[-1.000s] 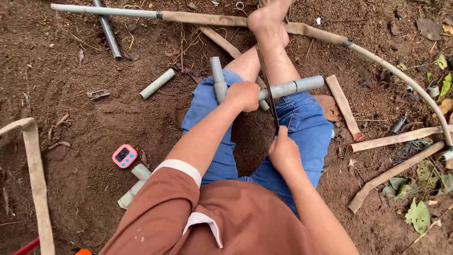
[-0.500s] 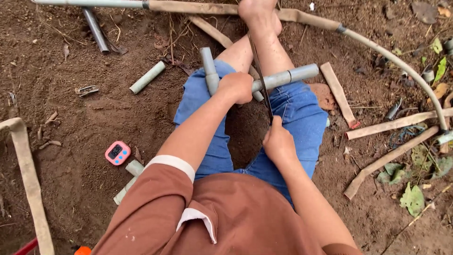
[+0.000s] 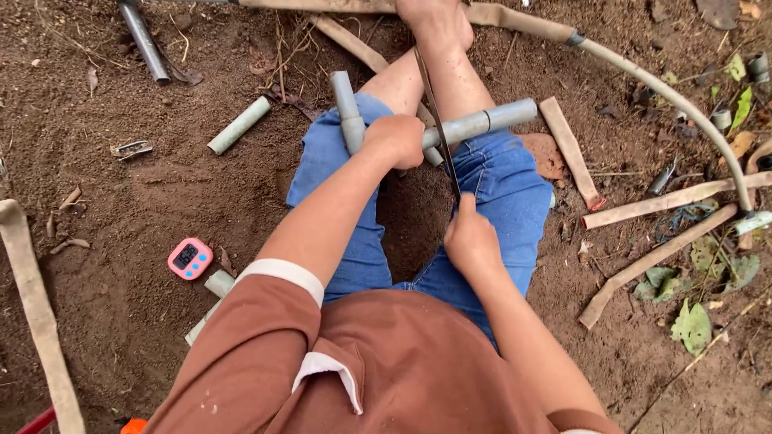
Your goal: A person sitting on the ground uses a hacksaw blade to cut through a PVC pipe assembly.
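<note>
Two hands were all I had in view, over bare brown soil (image 3: 145, 201) that ran to every edge of the frame. The widest open room lay left of the knees; the right side was hemmed by a long curved hose (image 3: 667, 88) arching from the top edge down to the right, with flat wooden strips (image 3: 659, 201) lying beneath it. A pale strap (image 3: 36, 313) closed off the far left edge.

I sat on the ground in blue jeans (image 3: 498, 193) and a brown shirt, legs stretched toward the top of the frame. Across the thighs rested the grey plastic pipe (image 3: 490, 120), joined with a second length that angled up and left, so the piece looked like a bent tee. Its surface looked matte and dusty, with a collar line near the right end.

My left hand (image 3: 396, 141) was closed tight around the pipe at the joint, pinning it to the lap. My right hand (image 3: 469, 237) was wrapped shut on the near end of a thin dark saw blade (image 3: 438, 120), which ran from that fist up across the pipe just right of the left hand, touching it.

Smaller things lay apart on the left: a short pipe offcut (image 3: 239, 124), a dark metal tube (image 3: 145, 40), a pink digital timer (image 3: 190, 258), and a small metal clip (image 3: 133, 149).
</note>
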